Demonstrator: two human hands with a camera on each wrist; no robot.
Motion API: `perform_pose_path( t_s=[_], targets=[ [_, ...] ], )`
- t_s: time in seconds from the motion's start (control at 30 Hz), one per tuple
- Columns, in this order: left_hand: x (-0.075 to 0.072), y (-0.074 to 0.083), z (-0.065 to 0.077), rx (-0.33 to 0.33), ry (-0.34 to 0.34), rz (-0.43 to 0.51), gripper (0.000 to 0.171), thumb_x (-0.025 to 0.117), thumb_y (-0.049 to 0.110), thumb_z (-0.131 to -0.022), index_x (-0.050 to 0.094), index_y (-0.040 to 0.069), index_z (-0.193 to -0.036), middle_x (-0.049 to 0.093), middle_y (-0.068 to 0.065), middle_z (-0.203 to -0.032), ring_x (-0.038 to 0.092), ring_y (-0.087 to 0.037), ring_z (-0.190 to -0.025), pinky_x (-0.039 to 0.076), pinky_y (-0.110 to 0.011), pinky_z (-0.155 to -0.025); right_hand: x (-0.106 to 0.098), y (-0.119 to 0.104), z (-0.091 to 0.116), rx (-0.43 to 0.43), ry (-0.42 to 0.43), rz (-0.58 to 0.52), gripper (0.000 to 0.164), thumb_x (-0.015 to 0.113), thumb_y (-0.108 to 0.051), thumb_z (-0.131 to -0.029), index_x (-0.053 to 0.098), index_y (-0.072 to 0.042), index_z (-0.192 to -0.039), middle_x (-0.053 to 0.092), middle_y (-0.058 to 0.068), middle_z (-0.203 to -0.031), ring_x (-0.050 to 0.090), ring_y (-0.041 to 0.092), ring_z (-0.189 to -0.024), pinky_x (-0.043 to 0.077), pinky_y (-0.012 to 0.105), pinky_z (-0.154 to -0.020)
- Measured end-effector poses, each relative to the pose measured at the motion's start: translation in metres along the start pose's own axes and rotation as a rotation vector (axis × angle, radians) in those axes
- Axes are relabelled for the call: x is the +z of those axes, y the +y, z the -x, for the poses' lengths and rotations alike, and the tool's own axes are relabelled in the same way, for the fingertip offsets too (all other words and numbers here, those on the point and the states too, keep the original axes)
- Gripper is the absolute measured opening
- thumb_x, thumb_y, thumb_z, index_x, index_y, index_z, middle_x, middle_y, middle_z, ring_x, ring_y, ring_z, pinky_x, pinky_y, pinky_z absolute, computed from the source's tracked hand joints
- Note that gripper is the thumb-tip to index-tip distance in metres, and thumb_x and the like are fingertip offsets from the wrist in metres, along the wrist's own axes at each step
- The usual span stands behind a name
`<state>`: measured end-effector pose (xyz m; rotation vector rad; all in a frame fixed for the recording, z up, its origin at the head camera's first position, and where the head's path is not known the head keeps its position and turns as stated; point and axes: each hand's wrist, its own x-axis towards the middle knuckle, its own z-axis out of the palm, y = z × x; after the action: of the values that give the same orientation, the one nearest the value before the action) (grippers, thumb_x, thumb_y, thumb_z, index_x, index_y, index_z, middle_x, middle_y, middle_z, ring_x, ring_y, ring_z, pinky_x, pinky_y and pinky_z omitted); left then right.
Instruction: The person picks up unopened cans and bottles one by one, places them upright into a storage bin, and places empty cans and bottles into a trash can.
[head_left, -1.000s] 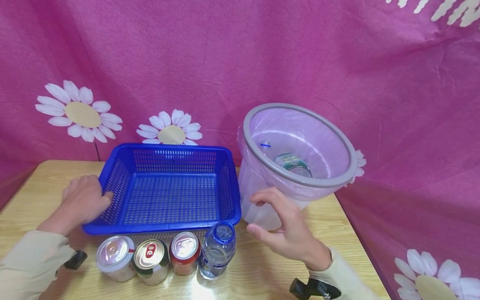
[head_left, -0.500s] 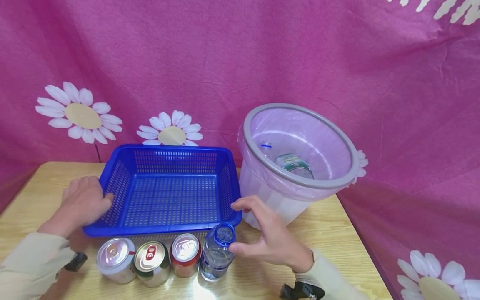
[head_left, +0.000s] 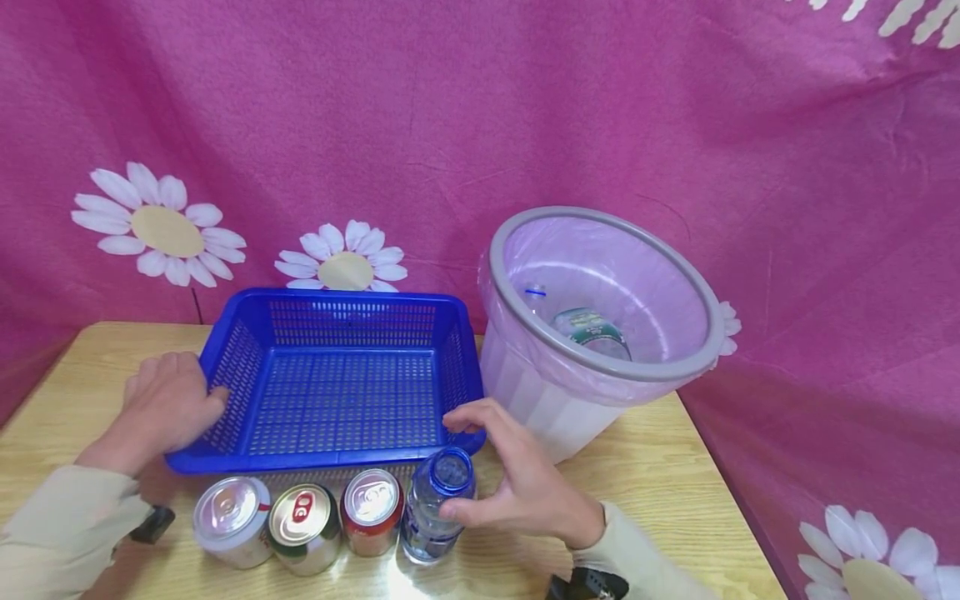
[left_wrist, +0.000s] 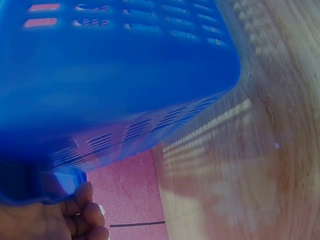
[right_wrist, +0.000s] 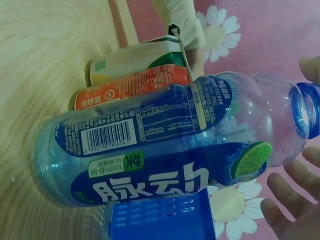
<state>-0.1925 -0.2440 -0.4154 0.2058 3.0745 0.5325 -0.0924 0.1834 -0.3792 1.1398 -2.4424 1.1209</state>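
Right wrist view shows a clear plastic bottle with a blue label, big white writing, a green lime slice picture and a blue ring round its mouth. From the head view, it stands upright at the bottom middle. The right hand has thumb and fingers apart beside its top; I cannot tell if they touch it. The left hand grips the left side of a blue plastic basket with little holes. At right, a whitish plastic bin with a grey rim holds a clear bottle with a green label. Left wrist view cuts off most of the left hand.
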Motion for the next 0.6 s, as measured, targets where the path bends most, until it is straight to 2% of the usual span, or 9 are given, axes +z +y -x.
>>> perform_pose_path(
  t_s=[0.4, 0.6],
  targets=[
    [-0.001, 0.001, 0.000, 0.007, 0.005, 0.008, 0.043, 0.056, 0.027, -0.096, 0.048, -0.015, -0.098, 0.047, -0.025, -0.088, 0.042, -0.042, -0.086, 0.031, -0.043, -0.070, 0.012, 0.001, 0.001, -0.012, 0.001, -0.050, 0.076, 0.087, -0.048, -0.078, 0.054, -0.011, -0.136, 0.064, 0.006, -0.127, 0.063, 0.016, -0.115, 0.053, 0.030, -0.102],
    [0.000, 0.000, 0.000, 0.003, 0.005, 0.011, 0.043, 0.055, 0.028, -0.096, 0.048, -0.014, -0.098, 0.046, -0.024, -0.088, 0.042, -0.041, -0.086, 0.030, -0.042, -0.069, 0.020, 0.002, 0.004, -0.002, 0.008, -0.125, 0.078, 0.091, -0.041, -0.075, 0.053, -0.011, -0.136, 0.065, 0.008, -0.125, 0.065, 0.016, -0.115, 0.054, 0.031, -0.102]
  ],
)
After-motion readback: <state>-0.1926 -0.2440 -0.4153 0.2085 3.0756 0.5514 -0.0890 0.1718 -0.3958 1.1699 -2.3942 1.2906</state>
